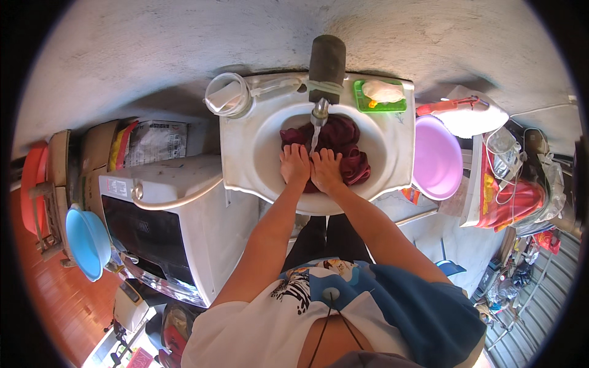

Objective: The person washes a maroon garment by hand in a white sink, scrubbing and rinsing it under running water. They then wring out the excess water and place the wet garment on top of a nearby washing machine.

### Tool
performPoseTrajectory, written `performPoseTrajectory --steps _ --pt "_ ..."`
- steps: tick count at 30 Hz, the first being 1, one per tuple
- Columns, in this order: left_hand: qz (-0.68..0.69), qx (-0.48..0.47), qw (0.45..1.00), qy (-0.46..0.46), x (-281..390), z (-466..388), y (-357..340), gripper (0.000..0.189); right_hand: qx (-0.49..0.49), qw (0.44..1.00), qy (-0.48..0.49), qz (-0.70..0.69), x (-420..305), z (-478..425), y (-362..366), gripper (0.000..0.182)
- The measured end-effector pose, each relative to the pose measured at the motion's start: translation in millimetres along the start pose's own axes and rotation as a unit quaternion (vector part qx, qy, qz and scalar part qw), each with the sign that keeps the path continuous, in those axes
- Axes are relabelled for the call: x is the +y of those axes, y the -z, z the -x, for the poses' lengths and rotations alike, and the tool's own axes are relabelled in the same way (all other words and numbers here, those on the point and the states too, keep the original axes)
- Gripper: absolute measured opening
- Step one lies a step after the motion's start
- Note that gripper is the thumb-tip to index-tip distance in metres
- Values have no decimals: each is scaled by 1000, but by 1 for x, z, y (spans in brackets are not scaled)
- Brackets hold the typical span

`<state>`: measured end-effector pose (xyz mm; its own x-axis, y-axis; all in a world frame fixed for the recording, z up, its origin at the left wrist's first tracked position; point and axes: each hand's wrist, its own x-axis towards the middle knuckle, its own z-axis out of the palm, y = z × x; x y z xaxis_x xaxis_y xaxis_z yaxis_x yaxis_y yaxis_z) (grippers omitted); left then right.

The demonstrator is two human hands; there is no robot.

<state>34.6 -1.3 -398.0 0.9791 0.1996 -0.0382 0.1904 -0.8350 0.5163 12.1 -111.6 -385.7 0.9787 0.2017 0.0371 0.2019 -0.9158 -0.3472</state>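
Note:
A dark red cloth (338,133) lies bunched in the white washbasin (234,156). Water runs onto it from the metal tap (320,112) above. My left hand (295,163) rests on the cloth's left part, back upward. Beside it, my right hand (326,168) lies on the cloth with its fingers somewhat spread, near the falling water. The two hands are side by side, thumbs close together. Whether the fingers grip any fabric is hard to tell, as the palms are hidden.
A clear plastic tub (228,95) stands on the basin's back left corner, and a green soap tray (379,106) at the back right. A purple basin (437,156) is right of the sink. At left are a white appliance (230,230) and a blue basin (87,244).

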Motion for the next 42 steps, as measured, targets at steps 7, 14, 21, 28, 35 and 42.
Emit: performPoseTrajectory --steps 7,14,21,28,35,42 --pt "-52 -55 997 20 4 -43 -1 28 -31 999 -21 17 14 -38 -32 16" --pt "-104 -131 986 16 -3 -65 -9 34 -77 996 -42 16 21 -65 -29 26" --pt "-45 -83 995 38 -28 -17 -4 34 64 992 -109 -27 38 -66 48 52" --pt "145 4 984 108 3 70 32 16 -83 975 -195 -73 72 -68 40 51" --pt "186 -23 971 149 -11 86 31 26 -18 960 -48 -276 28 -48 135 28" --pt "229 209 945 108 50 38 92 46 40 957 171 -229 -3 4 164 19"
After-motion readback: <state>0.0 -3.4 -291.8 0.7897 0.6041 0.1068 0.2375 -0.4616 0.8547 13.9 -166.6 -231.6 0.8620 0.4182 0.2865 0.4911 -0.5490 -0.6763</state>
